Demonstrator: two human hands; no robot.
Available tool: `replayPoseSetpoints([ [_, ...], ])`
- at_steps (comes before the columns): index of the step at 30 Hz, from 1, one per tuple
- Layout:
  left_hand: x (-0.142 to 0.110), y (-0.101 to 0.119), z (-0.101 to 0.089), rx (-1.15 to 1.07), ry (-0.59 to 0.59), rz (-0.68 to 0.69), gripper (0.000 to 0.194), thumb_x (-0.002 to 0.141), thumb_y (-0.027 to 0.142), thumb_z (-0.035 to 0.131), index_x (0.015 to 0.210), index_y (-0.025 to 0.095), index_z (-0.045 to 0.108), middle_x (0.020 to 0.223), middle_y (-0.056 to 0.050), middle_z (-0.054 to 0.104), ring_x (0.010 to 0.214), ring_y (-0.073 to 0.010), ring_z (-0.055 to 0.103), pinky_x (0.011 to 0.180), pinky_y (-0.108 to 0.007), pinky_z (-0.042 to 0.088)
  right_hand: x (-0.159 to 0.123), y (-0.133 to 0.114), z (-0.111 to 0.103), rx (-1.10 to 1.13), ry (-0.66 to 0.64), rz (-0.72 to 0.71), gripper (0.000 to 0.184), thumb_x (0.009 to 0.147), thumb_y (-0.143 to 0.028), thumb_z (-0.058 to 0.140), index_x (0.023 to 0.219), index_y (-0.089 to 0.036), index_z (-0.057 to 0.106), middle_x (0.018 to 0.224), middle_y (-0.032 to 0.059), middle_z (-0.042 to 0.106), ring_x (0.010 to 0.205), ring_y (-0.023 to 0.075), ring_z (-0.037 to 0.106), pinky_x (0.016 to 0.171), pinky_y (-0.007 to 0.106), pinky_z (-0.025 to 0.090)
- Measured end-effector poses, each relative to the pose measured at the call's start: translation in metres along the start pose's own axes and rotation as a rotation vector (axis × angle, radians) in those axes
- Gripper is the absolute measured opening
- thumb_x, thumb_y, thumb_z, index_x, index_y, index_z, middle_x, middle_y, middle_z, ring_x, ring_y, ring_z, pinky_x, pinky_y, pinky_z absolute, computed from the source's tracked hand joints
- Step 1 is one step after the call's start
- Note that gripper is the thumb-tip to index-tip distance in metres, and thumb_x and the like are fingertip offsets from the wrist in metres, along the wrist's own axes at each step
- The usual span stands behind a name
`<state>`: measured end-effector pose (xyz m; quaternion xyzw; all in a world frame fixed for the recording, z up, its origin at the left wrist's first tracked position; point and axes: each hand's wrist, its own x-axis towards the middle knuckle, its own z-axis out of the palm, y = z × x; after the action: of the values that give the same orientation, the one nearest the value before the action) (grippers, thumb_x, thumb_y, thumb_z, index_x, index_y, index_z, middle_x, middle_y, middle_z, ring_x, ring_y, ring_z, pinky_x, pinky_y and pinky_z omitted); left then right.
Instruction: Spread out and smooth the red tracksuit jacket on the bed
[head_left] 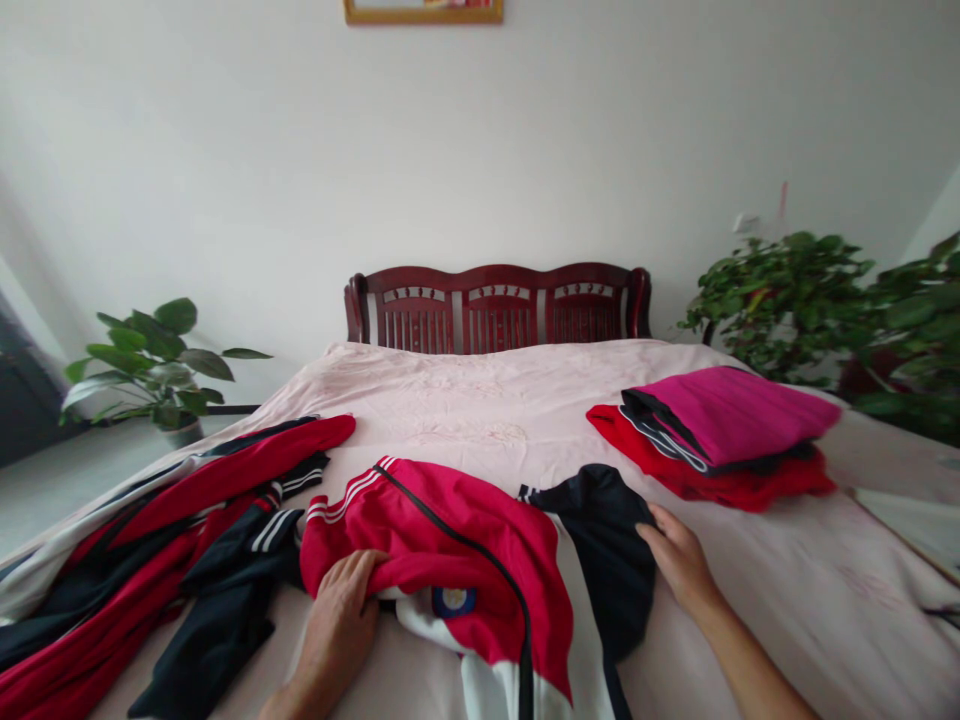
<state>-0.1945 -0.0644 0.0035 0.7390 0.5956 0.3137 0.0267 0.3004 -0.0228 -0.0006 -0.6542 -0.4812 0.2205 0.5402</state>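
Note:
A red, white and navy track jacket [442, 545] lies spread on a pale pink bedsheet [480, 405], with a round navy badge [454, 601] showing near its fold. My left hand [339, 628] grips a fold of the jacket's red front. The jacket's navy sleeve [604, 560] stretches out to the right, and my right hand [679, 560] rests against its edge with its fingers unclosed. Neither hand covers the badge.
To the right lies a folded magenta and red garment stack [720, 440]. A heap of red and navy tracksuit clothing [142, 560] spreads over the left of the bed. A dark wooden headboard [499, 310] stands behind, between potted leafy plants [787, 305].

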Motion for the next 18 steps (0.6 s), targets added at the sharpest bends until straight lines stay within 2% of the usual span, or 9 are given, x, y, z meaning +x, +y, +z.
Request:
replayPoseSetpoints([
  [7, 0.000, 0.001, -0.001, -0.002, -0.029, -0.016, 0.050, 0.067, 0.005, 0.045, 0.110, 0.024, 0.063, 0.113, -0.004, 0.070, 0.112, -0.0243, 0.061, 0.101, -0.041, 0.044, 0.004, 0.008, 0.001, 0.013, 0.031, -0.030, 0.050, 0.066, -0.042, 0.059, 0.108, -0.016, 0.071, 0.107, 0.0105, 0.076, 0.102, 0.0313, 0.069, 0.092, 0.039, 0.054],
  [18, 0.001, 0.002, -0.003, -0.014, -0.041, -0.021, 0.051, 0.065, 0.006, 0.046, 0.109, 0.024, 0.064, 0.113, -0.004, 0.071, 0.111, -0.0248, 0.061, 0.101, -0.042, 0.044, -0.001, -0.002, 0.001, -0.004, -0.005, -0.004, 0.052, 0.068, -0.041, 0.056, 0.111, -0.015, 0.068, 0.112, 0.0116, 0.074, 0.103, 0.0314, 0.069, 0.094, 0.040, 0.052],
])
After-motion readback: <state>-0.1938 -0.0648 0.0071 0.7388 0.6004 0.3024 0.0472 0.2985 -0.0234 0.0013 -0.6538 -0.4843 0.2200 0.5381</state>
